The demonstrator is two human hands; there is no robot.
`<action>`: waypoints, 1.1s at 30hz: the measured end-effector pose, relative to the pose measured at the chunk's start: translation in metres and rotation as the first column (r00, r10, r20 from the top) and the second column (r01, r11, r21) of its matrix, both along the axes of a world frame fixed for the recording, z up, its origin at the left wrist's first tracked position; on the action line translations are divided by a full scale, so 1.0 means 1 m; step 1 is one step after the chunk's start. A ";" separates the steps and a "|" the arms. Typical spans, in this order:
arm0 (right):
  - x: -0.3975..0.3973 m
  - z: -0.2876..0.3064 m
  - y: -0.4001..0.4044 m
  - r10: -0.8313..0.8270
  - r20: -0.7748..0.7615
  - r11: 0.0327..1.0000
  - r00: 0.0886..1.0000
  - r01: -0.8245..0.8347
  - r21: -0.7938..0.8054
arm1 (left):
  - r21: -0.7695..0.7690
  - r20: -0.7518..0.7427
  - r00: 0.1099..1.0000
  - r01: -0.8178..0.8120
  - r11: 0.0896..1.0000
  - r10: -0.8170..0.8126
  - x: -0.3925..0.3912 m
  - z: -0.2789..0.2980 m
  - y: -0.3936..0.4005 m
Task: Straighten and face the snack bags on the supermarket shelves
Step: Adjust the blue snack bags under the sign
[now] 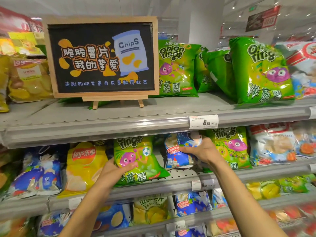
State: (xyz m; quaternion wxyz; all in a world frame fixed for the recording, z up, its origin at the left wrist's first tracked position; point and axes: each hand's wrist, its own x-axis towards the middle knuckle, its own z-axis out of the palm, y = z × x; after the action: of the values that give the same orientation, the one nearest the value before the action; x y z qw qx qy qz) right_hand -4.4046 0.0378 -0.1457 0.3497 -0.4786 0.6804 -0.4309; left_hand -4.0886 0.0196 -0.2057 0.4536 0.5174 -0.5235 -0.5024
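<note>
On the middle shelf (181, 175) my left hand (118, 170) grips the lower left side of a green onion-rings bag (145, 161) that leans to the right. To its right, my right hand (201, 149) holds a blue and white snack bag (174, 151), thumb across its front and fingers round its right side. A second green onion-rings bag (230, 147) stands just right of that hand. A yellow Lay's bag (83, 166) sits left of my left hand.
The top shelf (119, 117) carries a chalkboard chips sign (102, 57) on an easel, several green onion-rings bags (259, 71) and yellow bags (29, 79). A price tag (203, 122) hangs on its rail. Blue bags (37, 171) sit left; more bags fill the lower shelves.
</note>
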 end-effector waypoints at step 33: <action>-0.078 -0.035 0.140 -0.019 0.357 0.990 0.934 0.068 -0.125 | -0.154 0.023 0.991 0.133 0.979 -0.132 -0.176 -0.021 -0.046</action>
State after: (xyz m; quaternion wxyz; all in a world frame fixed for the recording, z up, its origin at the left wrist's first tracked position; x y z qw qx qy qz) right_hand -4.4826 0.1776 -0.1802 0.4240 -0.4002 0.5857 -0.5630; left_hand -4.2645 -0.0264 -0.2267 0.4548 0.4476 -0.5971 -0.4861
